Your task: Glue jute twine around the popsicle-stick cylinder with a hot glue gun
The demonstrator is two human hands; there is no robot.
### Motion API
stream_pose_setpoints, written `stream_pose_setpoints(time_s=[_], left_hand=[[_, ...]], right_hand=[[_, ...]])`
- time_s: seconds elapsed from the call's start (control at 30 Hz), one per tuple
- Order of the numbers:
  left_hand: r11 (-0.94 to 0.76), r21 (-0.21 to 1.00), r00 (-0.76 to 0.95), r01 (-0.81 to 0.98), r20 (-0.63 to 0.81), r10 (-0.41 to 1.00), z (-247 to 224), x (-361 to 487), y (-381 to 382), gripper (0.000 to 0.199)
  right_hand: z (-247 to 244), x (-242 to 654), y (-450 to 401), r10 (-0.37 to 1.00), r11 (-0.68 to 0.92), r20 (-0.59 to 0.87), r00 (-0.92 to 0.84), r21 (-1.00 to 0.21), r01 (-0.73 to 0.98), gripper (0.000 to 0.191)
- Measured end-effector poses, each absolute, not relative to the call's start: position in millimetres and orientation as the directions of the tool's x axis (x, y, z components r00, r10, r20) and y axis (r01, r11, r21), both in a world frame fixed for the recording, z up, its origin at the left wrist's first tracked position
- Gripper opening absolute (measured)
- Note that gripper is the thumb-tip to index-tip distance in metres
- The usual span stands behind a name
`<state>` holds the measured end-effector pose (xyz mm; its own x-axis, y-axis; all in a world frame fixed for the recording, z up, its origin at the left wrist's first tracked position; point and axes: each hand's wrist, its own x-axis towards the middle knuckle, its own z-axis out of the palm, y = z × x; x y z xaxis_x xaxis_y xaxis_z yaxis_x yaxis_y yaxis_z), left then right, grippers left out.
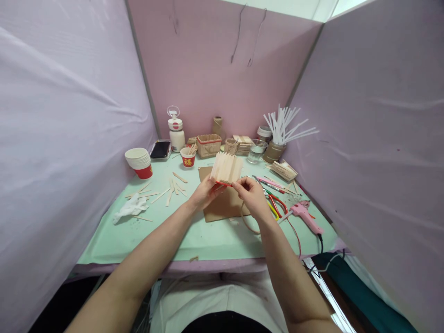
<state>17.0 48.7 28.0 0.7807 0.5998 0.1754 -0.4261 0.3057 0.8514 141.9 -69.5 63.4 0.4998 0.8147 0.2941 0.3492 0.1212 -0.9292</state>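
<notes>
My left hand [205, 192] grips the left side of a small craft-stick piece [226, 168], made of pale flat wooden sticks set side by side with a red strip along its lower edge. At that edge's right end, the fingertips of my right hand [250, 193] are pinched together on the strip. The piece is held up above a brown cardboard sheet [222, 206]. A thin tan strip [248, 227] hangs in a loop below my right hand. What lies under my left fingers is partly hidden.
On the right lie a pink glue gun [306, 218], red-handled scissors [278, 204] and several pens. Loose sticks [175, 187], a crumpled tissue [130, 207] and stacked paper cups [139, 163] are on the left. A glass of water [256, 151] and a woven basket [209, 146] stand behind.
</notes>
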Motion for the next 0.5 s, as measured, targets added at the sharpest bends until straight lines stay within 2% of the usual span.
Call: stream_pose_setpoints(time_s=[0.1,0.27,0.5], left_hand=[[0.316,0.837,0.766,-0.447,0.177,0.618,28.2,16.9,44.3,0.063],[0.258,0.853,0.715,-0.454,0.176,0.676,28.0,17.6,37.9,0.087],[0.253,0.853,0.671,-0.456,0.143,0.728,26.0,20.8,38.1,0.079]], right_hand=[[62.4,136.9,-68.0,0.8,0.114,0.313,0.512,-0.917,0.383,0.026],[63.9,124.2,-67.6,0.78,0.103,0.364,0.51,-0.878,0.468,0.025],[61.4,118.6,-65.9,0.788,0.075,0.381,0.484,-0.839,0.539,0.026]])
